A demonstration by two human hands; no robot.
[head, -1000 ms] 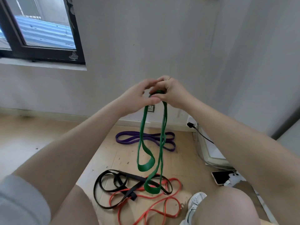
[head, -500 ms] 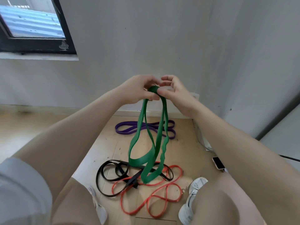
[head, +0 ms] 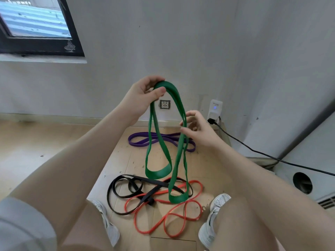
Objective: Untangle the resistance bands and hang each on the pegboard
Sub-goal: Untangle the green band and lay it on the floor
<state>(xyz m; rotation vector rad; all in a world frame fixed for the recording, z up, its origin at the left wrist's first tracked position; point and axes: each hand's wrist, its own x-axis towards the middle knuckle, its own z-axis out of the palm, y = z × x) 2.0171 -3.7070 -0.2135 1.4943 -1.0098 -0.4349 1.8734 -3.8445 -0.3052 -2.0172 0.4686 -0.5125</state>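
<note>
A green band [head: 178, 134] hangs doubled in the air, its top pinched by my left hand [head: 143, 97]. My right hand [head: 196, 126] is lower on the band's right strands, fingers spread and touching them; whether it grips them I cannot tell. The band's two lower loops dangle over a black band [head: 116, 196] and an orange band [head: 170, 216], which lie tangled together on the wooden floor. A purple band [head: 139, 141] lies apart, nearer the wall. No pegboard is in view.
My knees and white shoes [head: 212, 223] frame the bands. A wall socket [head: 164, 104] and a white plug-in device [head: 215, 109] with a black cable [head: 253, 151] sit on the wall. A grey appliance [head: 306, 178] stands at right, a window [head: 36, 26] at upper left.
My right hand has left the top of the green band and slid down its right side. My left hand has lifted the top higher. The loops have spread apart.
</note>
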